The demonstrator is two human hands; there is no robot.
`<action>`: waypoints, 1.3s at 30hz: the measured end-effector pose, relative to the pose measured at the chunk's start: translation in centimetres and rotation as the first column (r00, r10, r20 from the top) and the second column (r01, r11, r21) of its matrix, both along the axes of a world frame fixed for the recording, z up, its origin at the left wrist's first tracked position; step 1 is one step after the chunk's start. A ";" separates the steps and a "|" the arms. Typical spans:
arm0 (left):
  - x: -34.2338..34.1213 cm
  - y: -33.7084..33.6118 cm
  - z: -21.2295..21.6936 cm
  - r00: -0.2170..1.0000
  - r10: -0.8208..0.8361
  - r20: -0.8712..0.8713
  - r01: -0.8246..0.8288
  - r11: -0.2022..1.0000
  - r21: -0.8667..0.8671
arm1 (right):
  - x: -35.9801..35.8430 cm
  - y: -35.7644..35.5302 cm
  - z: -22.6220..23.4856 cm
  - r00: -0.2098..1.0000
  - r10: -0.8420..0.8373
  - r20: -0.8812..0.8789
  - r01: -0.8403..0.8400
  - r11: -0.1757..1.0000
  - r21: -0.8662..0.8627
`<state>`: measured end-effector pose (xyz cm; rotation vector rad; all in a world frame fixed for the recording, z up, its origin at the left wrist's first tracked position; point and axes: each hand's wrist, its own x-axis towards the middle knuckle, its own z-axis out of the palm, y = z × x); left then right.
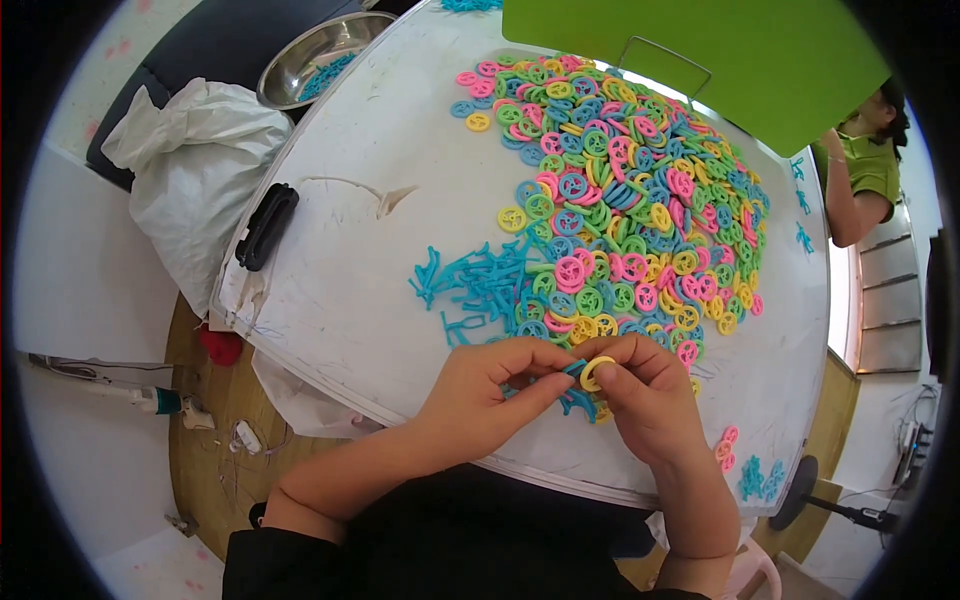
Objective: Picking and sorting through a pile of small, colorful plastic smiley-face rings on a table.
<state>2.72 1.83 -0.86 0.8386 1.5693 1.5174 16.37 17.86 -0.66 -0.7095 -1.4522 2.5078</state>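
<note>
My left hand (490,390) pinches a small blue plastic piece (573,370) between thumb and fingers. Against it, my right hand (645,395) grips a yellow plastic wheel (597,373) by its rim. The two parts touch in front of me, over the near edge of the table; whether they are joined I cannot tell. More blue plastic pieces (577,402) show just below my fingertips. Beyond my hands lies a loose heap of branching blue plastic pieces (480,283), and beside it spreads a big pile of pink, green, yellow and blue spoked wheels (640,190).
A green board (700,60) stands at the far side, with a person (865,170) behind its right end. On the left are a black object (268,226), a metal bowl (320,60) of blue pieces and a white sack (200,170). Pink wheels (726,450) lie near the right corner.
</note>
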 end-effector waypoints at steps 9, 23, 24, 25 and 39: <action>1.1 0.8 -0.7 0.753 0.184 -0.632 -0.048 0.973 0.227 | -0.3 -1.0 -0.3 0.993 -0.117 -0.022 0.117 0.993 0.030; 0.6 0.0 -0.5 0.920 0.113 -0.376 -0.048 0.983 0.179 | 1.0 -0.9 -0.2 0.983 0.016 -0.183 0.092 0.820 0.565; 0.7 -0.1 -0.5 0.945 0.128 -0.301 -0.073 0.980 0.187 | 1.1 -0.8 -0.3 0.980 0.106 -0.171 0.050 0.696 0.716; 0.7 -0.2 -0.5 0.964 0.142 -0.225 -0.099 0.976 0.194 | 1.1 -0.8 -0.2 0.979 0.108 -0.171 0.048 0.697 0.715; 1.2 -0.7 -1.4 0.989 0.136 -0.062 -0.122 0.974 0.189 | 0.0 -0.6 2.3 0.979 0.205 0.007 -0.044 0.178 0.983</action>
